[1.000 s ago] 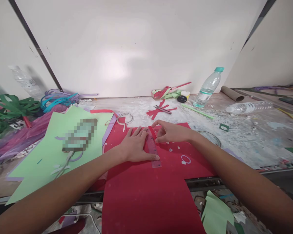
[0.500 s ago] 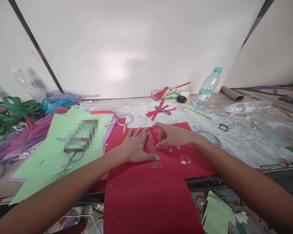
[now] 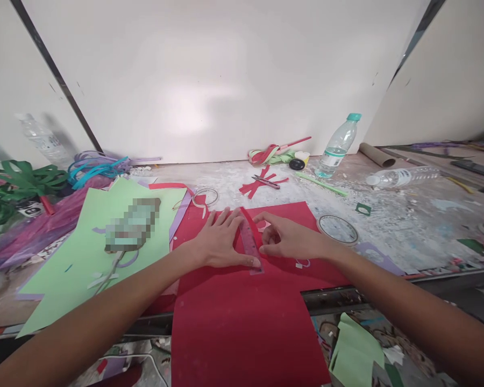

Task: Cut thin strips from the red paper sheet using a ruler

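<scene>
My left hand [image 3: 221, 242] lies with fingers and thumb spread, pressing a clear ruler [image 3: 249, 242] onto a large sheet of red paper [image 3: 242, 317]. The sheet bends down over the table's front edge. Along the ruler's right side, a narrow strip of the red paper [image 3: 253, 224] stands raised. My right hand [image 3: 290, 236] is curled at that strip, its index finger near the upper part and its thumb lower down. Exactly how the fingertips grip the strip is partly hidden. A thin purple paper loop [image 3: 304, 263] shows below my right hand.
A pixelated device [image 3: 133, 226] rests on light green paper [image 3: 78, 252] at left. Behind the red sheet are a tape roll [image 3: 205, 197], a cutter knife [image 3: 266, 182] on red strips and a water bottle [image 3: 339, 145]. Another tape roll [image 3: 339, 230] lies at right.
The raised red strip now leans more along the ruler. My right hand has slid slightly down and toward me. My left hand stays on the ruler; the view has shifted a little.
</scene>
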Demonstrator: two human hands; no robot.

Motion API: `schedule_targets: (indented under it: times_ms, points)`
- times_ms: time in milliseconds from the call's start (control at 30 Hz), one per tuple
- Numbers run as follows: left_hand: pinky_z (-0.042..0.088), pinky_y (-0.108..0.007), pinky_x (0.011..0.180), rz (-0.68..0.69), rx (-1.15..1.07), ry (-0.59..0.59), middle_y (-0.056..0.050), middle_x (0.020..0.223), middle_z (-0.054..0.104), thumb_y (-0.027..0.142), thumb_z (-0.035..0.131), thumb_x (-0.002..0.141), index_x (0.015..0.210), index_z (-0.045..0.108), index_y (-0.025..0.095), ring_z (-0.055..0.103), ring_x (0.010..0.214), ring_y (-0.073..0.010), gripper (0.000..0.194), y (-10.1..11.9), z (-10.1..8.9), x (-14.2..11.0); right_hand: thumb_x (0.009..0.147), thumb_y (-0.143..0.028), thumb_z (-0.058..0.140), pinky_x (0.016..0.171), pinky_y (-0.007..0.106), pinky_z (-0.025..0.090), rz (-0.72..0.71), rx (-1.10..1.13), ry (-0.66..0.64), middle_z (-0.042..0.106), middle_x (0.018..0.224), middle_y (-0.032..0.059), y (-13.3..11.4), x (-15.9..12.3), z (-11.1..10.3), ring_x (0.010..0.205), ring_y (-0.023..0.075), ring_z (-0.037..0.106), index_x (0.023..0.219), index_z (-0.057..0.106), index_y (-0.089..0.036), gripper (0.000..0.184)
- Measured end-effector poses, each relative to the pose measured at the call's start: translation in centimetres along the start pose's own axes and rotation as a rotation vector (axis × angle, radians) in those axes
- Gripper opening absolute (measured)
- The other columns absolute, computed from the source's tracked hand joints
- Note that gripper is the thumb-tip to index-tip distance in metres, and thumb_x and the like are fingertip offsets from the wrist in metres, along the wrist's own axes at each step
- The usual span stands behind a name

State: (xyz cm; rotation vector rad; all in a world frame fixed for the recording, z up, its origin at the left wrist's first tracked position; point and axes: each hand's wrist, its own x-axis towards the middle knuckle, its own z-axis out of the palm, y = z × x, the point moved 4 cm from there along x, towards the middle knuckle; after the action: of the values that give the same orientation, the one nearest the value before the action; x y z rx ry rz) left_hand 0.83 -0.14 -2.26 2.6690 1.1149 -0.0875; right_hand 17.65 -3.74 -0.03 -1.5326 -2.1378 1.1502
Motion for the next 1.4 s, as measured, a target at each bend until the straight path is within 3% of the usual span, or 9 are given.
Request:
schedule_targets:
  times_ms: [100,233,400,500,600,867,1067,1200,1400]
  points:
    - [0.000,-0.054,0.115,0.014,-0.001,-0.063,-0.011,0.158,-0.007,0.092,0.046,0.057,0.153,-0.001,0.015,-0.008,0.144,-0.0341,0.132,-0.3,-0.2,-1.0,0.077,-0.022,0.059,0.056,0.026,0.040,-0.016,0.019,0.001,0.058,0.069,-0.0024,0.5,0.1,0.5,0.064,0.0154,0.056,0.123,0.041,-0.020,0.049]
    - [0.000,-0.055,0.114,-0.010,0.020,-0.117,-0.013,0.158,-0.005,0.092,0.049,0.053,0.153,-0.001,0.015,-0.007,0.144,-0.0359,0.136,-1.6,0.1,-0.9,0.077,-0.018,0.058,0.058,0.026,0.041,-0.063,-0.014,0.086,0.060,0.069,-0.0024,1.3,1.2,0.6,0.065,0.0154,0.058,0.119,0.043,-0.021,0.045]
    - [-0.004,-0.059,0.112,-0.004,0.111,-0.002,-0.011,0.159,-0.002,0.089,0.053,0.056,0.153,0.011,0.021,-0.010,0.143,-0.0379,0.125,-3.4,-1.7,1.6,0.075,-0.017,0.057,0.052,0.024,0.039,-0.081,-0.005,0.211,0.059,0.069,-0.0022,2.1,3.8,-0.6,0.060,0.0139,0.055,0.111,0.047,-0.021,0.037]
    - [0.002,-0.058,0.112,0.061,0.109,-0.009,-0.010,0.158,0.014,0.087,0.053,0.060,0.149,0.027,0.024,-0.003,0.144,-0.0381,0.112,-3.5,-2.1,2.8,0.074,-0.016,0.058,0.048,0.023,0.037,-0.046,0.018,0.214,0.059,0.071,-0.0013,2.3,5.0,-1.2,0.057,0.0132,0.053,0.114,0.046,-0.020,0.042]
    - [0.005,-0.055,0.114,0.072,0.066,-0.041,-0.013,0.157,0.019,0.090,0.041,0.067,0.150,0.025,0.020,0.003,0.144,-0.0373,0.110,-3.0,-1.3,3.0,0.073,-0.015,0.058,0.047,0.022,0.037,-0.041,0.022,0.214,0.059,0.072,-0.0009,2.3,5.2,-1.3,0.057,0.0128,0.053,0.113,0.046,-0.021,0.042]
    - [0.003,-0.051,0.116,0.060,-0.003,-0.043,-0.010,0.158,0.003,0.082,0.020,0.082,0.154,0.007,0.016,-0.002,0.145,-0.0314,0.098,0.1,1.1,0.2,0.074,-0.019,0.058,0.050,0.024,0.038,-0.108,-0.005,0.253,0.056,0.070,-0.0025,2.7,5.1,-1.2,0.059,0.0136,0.052,0.107,0.049,-0.021,0.034]
    - [0.002,-0.048,0.117,0.042,0.001,-0.005,-0.009,0.158,0.001,0.079,0.013,0.085,0.153,0.005,0.011,-0.003,0.146,-0.0279,0.097,2.5,1.8,-1.7,0.074,-0.020,0.058,0.051,0.024,0.039,-0.119,0.024,0.250,0.056,0.069,-0.0031,3.0,5.2,-1.1,0.058,0.0138,0.052,0.107,0.048,-0.021,0.035]
    - [0.002,-0.046,0.117,0.045,0.021,0.006,-0.008,0.158,0.001,0.078,0.012,0.087,0.153,0.006,0.010,-0.002,0.146,-0.0267,0.095,2.9,1.9,-2.1,0.072,-0.019,0.057,0.051,0.024,0.038,-0.116,0.040,0.250,0.056,0.067,-0.0039,3.1,5.2,-1.1,0.057,0.0131,0.050,0.107,0.048,-0.021,0.036]
    - [0.004,-0.047,0.117,0.041,0.036,0.035,-0.008,0.158,0.008,0.062,0.013,0.096,0.153,0.011,0.011,0.003,0.146,-0.0265,0.076,2.9,2.0,-2.3,0.074,-0.021,0.058,0.048,0.023,0.037,-0.100,0.039,0.213,0.056,0.068,-0.0035,3.0,5.0,-1.2,0.055,0.0124,0.049,0.106,0.048,-0.022,0.034]
